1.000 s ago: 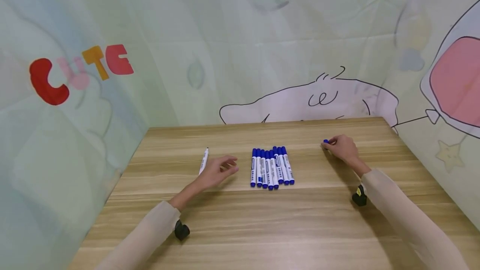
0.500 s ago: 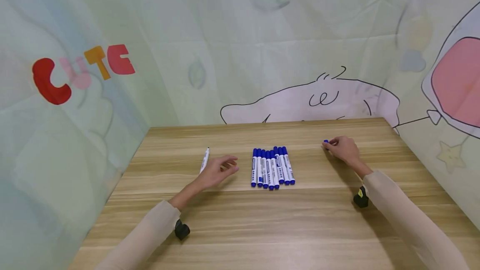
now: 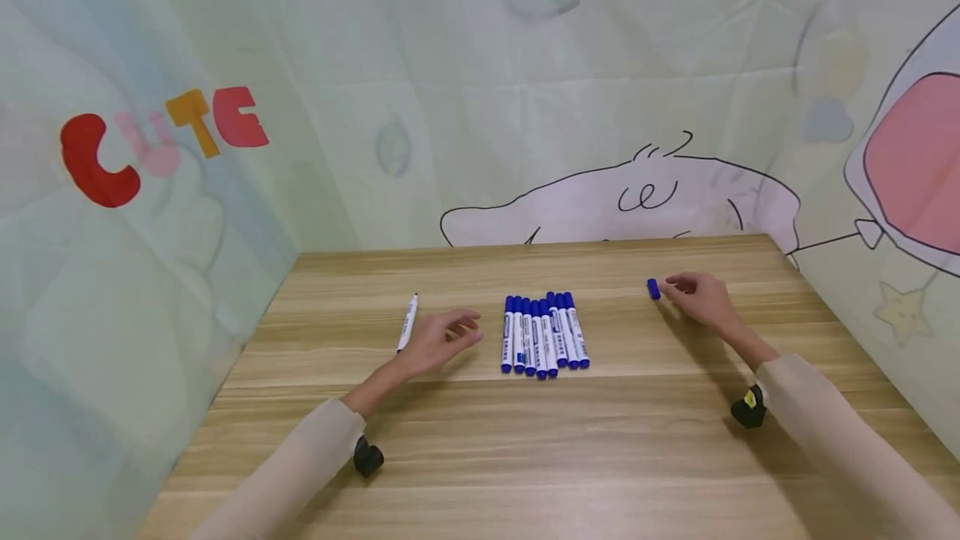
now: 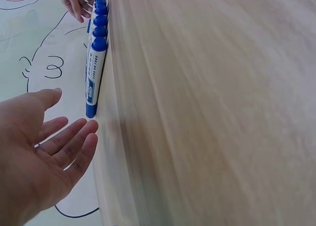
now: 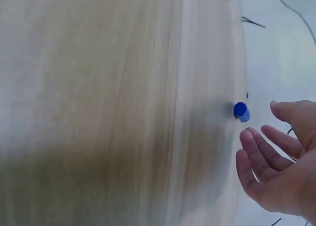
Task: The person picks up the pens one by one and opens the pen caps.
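Observation:
A blue marker cap [image 3: 653, 289] lies on the table at the right, also seen as a small blue cap [image 5: 241, 111] in the right wrist view. Just to its right is my right hand [image 3: 699, 298], fingers loosely bent and apart from it. My left hand [image 3: 438, 342] hovers with relaxed fingers, holding nothing, between an uncapped white marker [image 3: 408, 323] and a row of capped markers. Part of that uncapped marker is hidden behind the hand. The row of several white markers [image 3: 543, 336] with blue caps lies side by side in the middle.
The wooden table [image 3: 480, 457] meets patterned cloth walls [image 3: 360, 107] at the back and sides. A small black device [image 3: 367, 457] is strapped at the left wrist, and another black device [image 3: 748, 408] at the right.
My right hand has let go of the blue cap and drawn back slightly to the right, leaving the cap on the table. The left hand has barely moved.

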Motion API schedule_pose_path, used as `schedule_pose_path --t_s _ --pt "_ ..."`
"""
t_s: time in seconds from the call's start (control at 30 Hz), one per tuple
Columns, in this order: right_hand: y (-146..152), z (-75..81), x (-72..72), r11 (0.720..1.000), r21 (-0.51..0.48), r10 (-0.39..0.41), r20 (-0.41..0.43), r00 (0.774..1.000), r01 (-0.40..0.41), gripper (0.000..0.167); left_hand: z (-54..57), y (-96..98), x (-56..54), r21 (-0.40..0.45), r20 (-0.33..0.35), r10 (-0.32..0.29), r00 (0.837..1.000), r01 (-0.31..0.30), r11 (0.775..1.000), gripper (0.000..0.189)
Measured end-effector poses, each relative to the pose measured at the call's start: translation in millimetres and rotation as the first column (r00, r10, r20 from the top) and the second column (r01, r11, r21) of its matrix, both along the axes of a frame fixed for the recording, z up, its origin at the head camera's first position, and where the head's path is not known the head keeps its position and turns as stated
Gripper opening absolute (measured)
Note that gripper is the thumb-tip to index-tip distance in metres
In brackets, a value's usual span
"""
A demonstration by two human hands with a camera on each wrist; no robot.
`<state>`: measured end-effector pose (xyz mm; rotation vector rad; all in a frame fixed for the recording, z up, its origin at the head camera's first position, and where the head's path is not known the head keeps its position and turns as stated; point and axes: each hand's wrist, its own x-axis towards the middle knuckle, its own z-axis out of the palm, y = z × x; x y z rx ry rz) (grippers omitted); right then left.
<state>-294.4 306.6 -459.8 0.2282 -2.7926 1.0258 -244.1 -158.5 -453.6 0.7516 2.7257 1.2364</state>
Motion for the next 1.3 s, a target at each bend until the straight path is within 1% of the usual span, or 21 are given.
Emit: schedule_pose_path --t_s 0.13,0.23,0.4,0.5,0.67,0.77,0.83,1.03,1.13,1.2,1.3 --pt "-0.8 7.9 8.9 1.000 -0.026 0.014 -0.015 1.000 -0.014 0.036 1.1 4.2 -1.1 -0.006 -0.004 0.000 1.000 0.000 1.000 0.041" --pt "-2.3 12.2 12.9 0.999 -0.034 0.034 -0.018 0.999 -0.035 0.034 2.2 6.6 -1.7 -0.008 0.003 -0.004 1.000 0.004 1.000 0.041" --pt "-4.7 15.9 16.8 0.995 -0.051 0.086 -0.016 0.996 -0.087 0.034 3.4 10.4 -2.9 -0.001 0.022 -0.034 0.999 0.034 0.999 0.042" --pt "-6.5 16.9 18.0 0.991 -0.064 0.116 -0.015 0.993 -0.117 0.033 1.8 13.5 -4.8 -0.002 0.041 -0.043 0.998 0.043 0.999 0.042" --pt "-9.9 16.0 19.2 0.984 -0.077 0.157 -0.028 0.987 -0.158 0.032 -1.4 21.9 -8.2 -0.022 0.065 -0.021 0.998 0.023 0.999 0.042" --pt "-13.1 14.7 20.3 0.978 -0.089 0.184 -0.042 0.982 -0.187 0.031 -3.2 28.2 -9.8 -0.019 0.065 -0.018 0.998 0.020 1.000 0.041" --pt "-16.3 14.2 21.6 0.971 -0.102 0.213 -0.050 0.976 -0.217 0.031 -4.9 32.1 -10.9 -0.017 0.063 -0.018 0.998 0.019 1.000 0.040" --pt "-25.5 13.5 26.1 0.947 -0.114 0.298 -0.048 0.953 -0.302 0.031 -10.4 41.5 -12.8 -0.027 0.100 0.029 0.995 -0.027 0.999 0.041" --pt "-29.2 14.2 27.8 0.940 -0.111 0.322 -0.039 0.946 -0.324 0.031 -11.0 45.2 -13.6 -0.041 0.093 0.041 0.995 -0.037 0.998 0.041" --pt "-31.0 13.8 28.4 0.936 -0.111 0.332 -0.041 0.942 -0.335 0.030 -10.7 47.6 -14.2 -0.050 0.074 0.043 0.996 -0.040 0.998 0.040" --pt "-34.3 13.7 30.9 0.933 -0.115 0.339 -0.033 0.940 -0.341 0.030 -10.9 50.8 -15.2 -0.052 0.064 0.043 0.997 -0.039 0.998 0.042"
